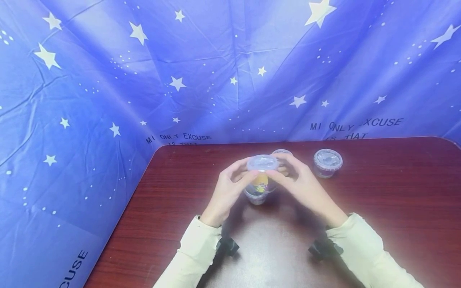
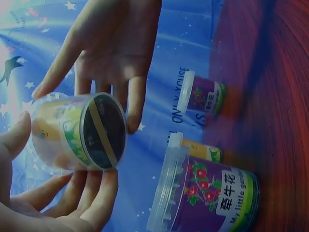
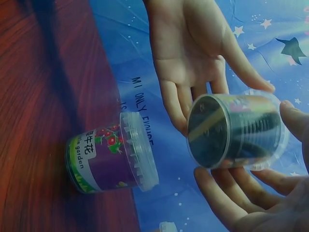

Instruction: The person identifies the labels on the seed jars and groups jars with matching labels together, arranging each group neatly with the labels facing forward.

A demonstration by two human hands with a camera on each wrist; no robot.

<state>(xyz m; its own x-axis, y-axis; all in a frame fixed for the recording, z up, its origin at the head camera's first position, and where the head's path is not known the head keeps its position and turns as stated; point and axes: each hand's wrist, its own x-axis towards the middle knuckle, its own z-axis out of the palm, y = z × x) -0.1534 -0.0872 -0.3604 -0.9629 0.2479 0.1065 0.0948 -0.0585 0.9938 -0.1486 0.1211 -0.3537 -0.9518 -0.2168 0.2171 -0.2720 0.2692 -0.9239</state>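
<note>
Both hands hold one lidded clear plastic cup point(image 1: 262, 182) with a yellow label, raised above the table. My left hand point(image 1: 227, 186) holds its left side, and my right hand point(image 1: 297, 180) holds the opposite side. In the head view both thumbs lie on the near side, just under the clear lid point(image 1: 263, 163). From the left wrist, the held cup's dark underside point(image 2: 104, 130) shows with a tan strip across it. A purple-labelled cup point(image 2: 207, 193) with flower pictures stands on the table close by; its lower part point(image 1: 256, 199) shows below the held cup in the head view.
Another lidded cup point(image 1: 327, 164) stands to the right on the dark red wooden table point(image 1: 173, 208). Behind the hands, the lid of a further cup point(image 1: 282, 152) shows partly; its label point(image 2: 198, 149) looks yellow. A blue star-printed cloth point(image 1: 216, 80) hangs along the table's back and left edges.
</note>
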